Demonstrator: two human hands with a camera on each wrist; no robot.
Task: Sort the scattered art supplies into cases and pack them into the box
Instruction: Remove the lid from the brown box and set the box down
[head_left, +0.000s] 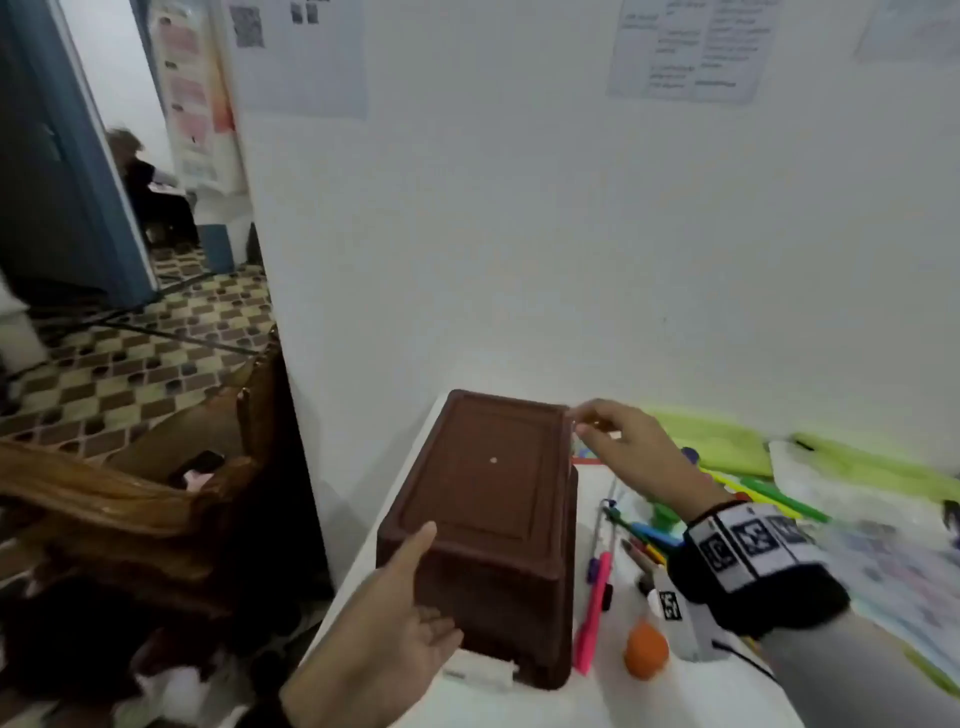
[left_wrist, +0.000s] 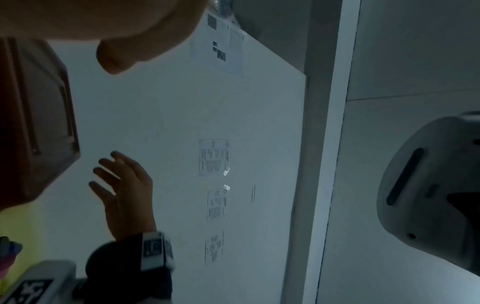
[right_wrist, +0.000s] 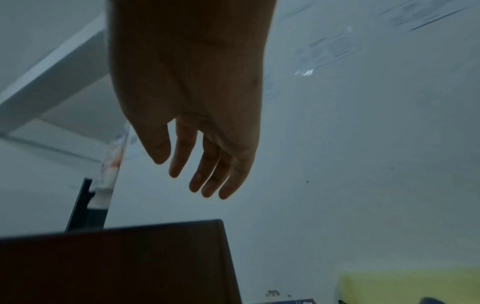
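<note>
Barely begun, judging by the scene: brown box (head_left: 483, 525) closed on the white counter (head_left: 613, 691) between empty, slack-fingered left hand (head_left: 395, 618) and right hand (head_left: 628, 447), with pens (head_left: 592, 613) and green cases (head_left: 722, 441) lying unsorted beside it.

The right hand (head_left: 636, 452) is bare, and its wrist wears a black band (head_left: 758, 587) wrapped by a white strip printed with square black-and-white coded markers (head_left: 750, 538). A white block (head_left: 680, 618) with another such marker hangs under that wrist, a thin black cable trailing from it, and a grey sleeve (head_left: 852, 675) follows behind the band. The left hand (head_left: 395, 634) is bare too, a dark cuff showing at its wrist.
</note>
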